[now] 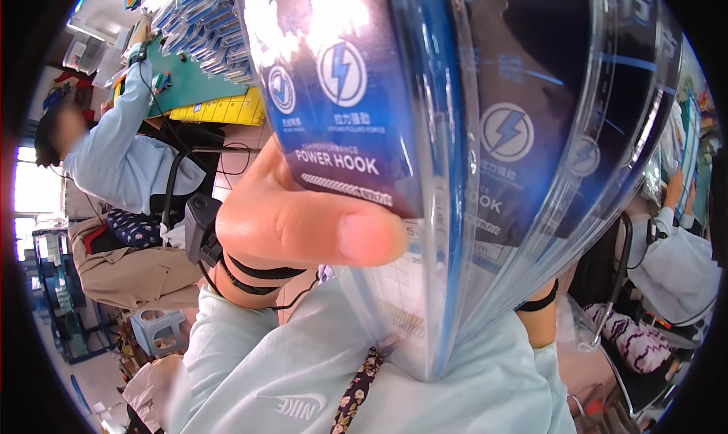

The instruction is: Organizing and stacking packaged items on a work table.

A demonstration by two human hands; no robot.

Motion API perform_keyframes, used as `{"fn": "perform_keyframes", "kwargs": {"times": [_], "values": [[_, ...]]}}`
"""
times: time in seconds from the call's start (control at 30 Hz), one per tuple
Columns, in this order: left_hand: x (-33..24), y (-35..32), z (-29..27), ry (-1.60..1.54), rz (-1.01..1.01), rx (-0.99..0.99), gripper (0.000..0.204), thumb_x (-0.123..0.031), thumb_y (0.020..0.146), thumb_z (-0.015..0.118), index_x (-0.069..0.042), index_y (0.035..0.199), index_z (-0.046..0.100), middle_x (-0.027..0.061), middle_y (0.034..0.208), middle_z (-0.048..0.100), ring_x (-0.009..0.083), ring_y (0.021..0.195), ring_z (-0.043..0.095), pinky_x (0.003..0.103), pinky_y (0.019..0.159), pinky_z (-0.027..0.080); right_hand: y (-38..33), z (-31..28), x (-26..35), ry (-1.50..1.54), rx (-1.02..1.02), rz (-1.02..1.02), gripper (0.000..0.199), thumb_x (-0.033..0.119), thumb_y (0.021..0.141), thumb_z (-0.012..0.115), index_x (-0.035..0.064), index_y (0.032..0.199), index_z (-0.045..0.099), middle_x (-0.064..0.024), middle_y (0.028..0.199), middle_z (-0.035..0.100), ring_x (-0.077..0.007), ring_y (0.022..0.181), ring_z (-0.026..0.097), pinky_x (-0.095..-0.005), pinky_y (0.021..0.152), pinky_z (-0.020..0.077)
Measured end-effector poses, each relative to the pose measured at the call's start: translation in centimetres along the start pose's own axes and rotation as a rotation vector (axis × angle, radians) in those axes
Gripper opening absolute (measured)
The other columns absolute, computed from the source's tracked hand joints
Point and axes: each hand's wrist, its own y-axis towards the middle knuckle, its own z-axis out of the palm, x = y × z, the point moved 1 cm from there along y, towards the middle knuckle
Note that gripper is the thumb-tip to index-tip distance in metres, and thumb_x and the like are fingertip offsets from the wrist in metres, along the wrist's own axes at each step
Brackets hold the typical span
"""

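The left hand (303, 222) is pinching a stack of dark blue clear-sleeved packets (485, 131) close to the camera, thumb across its front, the right hand hidden behind it, seemingly mid-sorting, needing careful separation next.

The single head-worn fisheye looks steeply down, very close to a stack of blue packets (455, 146) that fills most of its view.
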Motion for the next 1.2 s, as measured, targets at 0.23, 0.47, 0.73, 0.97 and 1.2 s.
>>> {"fn": "perform_keyframes", "kwargs": {"times": [0.23,0.47,0.73,0.97,1.2], "values": [[0.0,0.1,-0.3,-0.007,-0.046,-0.077,0.058,-0.005,0.057,0.071,0.002,0.112,0.054,0.0098,0.097,0.064,0.0198,0.085,0.061,0.028,0.078,0.046,-0.1,-0.2,-0.1,-0.003,-0.007,0.010,0.090,0.010,0.056,0.085,-0.0040,0.131,0.037,-0.0141,0.122,0.053,-0.0228,0.108,0.054,-0.0341,0.089,0.0436],[-0.4,0.4,-0.1,0.025,-0.055,0.001,0.060,-0.007,0.059,0.071,0.001,0.115,0.052,0.0099,0.099,0.063,0.0198,0.088,0.060,0.029,0.081,0.045,0.1,-0.3,0.2,-0.015,-0.020,0.014,0.089,0.009,0.057,0.085,-0.0041,0.131,0.037,-0.0141,0.122,0.053,-0.0229,0.108,0.054,-0.0341,0.089,0.0436],[0.2,1.9,0.0,0.023,-0.084,0.082,0.061,-0.010,0.062,0.072,0.001,0.118,0.050,0.0100,0.103,0.062,0.0198,0.092,0.059,0.030,0.084,0.044,0.4,-0.3,0.2,-0.011,-0.016,0.029,0.089,0.009,0.057,0.085,-0.0042,0.131,0.038,-0.0141,0.121,0.053,-0.0230,0.108,0.054,-0.0341,0.089,0.0437],[0.5,1.3,-0.5,-0.022,-0.038,0.060,0.063,-0.012,0.064,0.073,0.000,0.121,0.048,0.0101,0.105,0.061,0.0198,0.096,0.058,0.030,0.086,0.044,0.8,0.4,0.0,0.012,-0.002,0.065,0.088,0.009,0.057,0.085,-0.0043,0.130,0.038,-0.0141,0.121,0.054,-0.0231,0.107,0.054,-0.0341,0.089,0.0437],[1.1,0.6,-1.1,-0.021,0.026,-0.077,0.071,-0.014,0.062,0.073,0.000,0.125,0.045,0.0112,0.112,0.058,0.0218,0.102,0.056,0.032,0.091,0.041,1.2,1.8,0.1,0.059,0.053,0.057,0.078,0.006,0.059,0.083,-0.0055,0.125,0.044,-0.0149,0.115,0.058,-0.0237,0.103,0.057,-0.0331,0.087,0.0448]]}}
